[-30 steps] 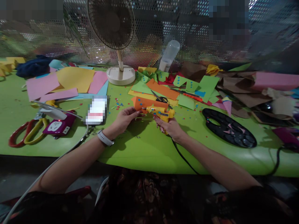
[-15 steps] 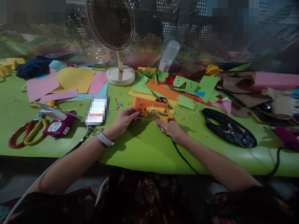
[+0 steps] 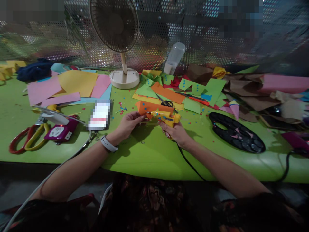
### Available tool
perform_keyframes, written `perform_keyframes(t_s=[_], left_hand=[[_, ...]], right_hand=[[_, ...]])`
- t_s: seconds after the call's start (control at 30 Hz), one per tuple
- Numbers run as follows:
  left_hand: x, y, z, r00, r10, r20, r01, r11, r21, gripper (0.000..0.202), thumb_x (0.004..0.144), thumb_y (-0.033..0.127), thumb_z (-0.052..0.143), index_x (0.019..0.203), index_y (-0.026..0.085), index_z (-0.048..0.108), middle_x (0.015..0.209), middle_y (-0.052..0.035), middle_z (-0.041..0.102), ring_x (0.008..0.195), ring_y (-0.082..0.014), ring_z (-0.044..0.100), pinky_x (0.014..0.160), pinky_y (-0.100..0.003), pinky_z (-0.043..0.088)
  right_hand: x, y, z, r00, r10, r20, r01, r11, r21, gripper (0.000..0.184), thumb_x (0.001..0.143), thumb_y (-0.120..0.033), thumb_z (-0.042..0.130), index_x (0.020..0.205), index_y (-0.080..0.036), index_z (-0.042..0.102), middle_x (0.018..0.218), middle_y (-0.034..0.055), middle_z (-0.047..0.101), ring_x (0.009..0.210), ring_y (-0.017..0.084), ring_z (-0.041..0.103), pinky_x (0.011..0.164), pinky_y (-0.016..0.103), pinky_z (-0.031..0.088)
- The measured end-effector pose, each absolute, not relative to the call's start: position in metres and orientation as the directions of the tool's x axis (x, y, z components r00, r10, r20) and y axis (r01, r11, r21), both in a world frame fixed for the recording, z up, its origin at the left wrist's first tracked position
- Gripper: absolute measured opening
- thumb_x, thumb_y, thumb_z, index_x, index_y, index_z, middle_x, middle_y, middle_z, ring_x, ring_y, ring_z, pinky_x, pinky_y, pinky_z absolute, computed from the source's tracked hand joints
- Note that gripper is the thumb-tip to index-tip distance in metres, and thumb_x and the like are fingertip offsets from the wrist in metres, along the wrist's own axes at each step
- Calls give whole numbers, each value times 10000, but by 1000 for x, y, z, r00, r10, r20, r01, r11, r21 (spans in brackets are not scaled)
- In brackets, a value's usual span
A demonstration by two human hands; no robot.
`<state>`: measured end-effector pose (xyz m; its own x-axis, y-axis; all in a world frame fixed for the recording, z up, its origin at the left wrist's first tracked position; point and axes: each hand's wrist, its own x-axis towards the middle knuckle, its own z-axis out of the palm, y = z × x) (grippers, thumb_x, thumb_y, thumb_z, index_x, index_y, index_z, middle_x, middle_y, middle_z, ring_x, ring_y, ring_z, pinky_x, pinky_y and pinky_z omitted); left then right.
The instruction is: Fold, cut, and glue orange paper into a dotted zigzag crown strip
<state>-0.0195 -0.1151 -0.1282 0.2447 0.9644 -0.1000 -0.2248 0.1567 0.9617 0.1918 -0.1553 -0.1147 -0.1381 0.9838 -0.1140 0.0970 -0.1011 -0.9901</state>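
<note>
Left grip (image 3: 129, 125): thumb and fingers pinched nearly together on the near edge of the orange paper (image 3: 145, 107), which sat just beyond the fingertips, above the green surface (image 3: 145, 161). Right grip (image 3: 175, 130): fingers wrapped round the handle of the yellow glue gun (image 3: 166, 118), nozzle aimed left at the pinched edge. Whether the tip touched paper I could not tell; small and dim there.

Reading of the hold: pinch kept light and to the side, probably to steady the paper with fingers clear of the hot tip. Cord (image 3: 190, 162) trailed toward the wearer below the right grip, apparently out of the way. Black scissors (image 3: 166, 102) lay just beyond the gun; palette (image 3: 228, 120) well right of the right grip.

Against a second earlier: both grips, paper and gun held practically the same pose; only the framing had shifted slightly.
</note>
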Motion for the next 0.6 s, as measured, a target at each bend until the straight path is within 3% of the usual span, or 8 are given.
perform_keyframes(t_s=[0.6], left_hand=[[-21, -116, -128, 246, 965, -90, -167, 134, 977, 174, 779, 259, 753, 932, 182, 724, 967, -54, 764, 868, -154, 715, 737, -252, 545]], right_hand=[[190, -156, -112, -121, 985, -120, 127, -104, -986, 469, 701, -584, 763, 934, -195, 644, 533, -58, 496, 396, 72, 355, 376, 233, 321]])
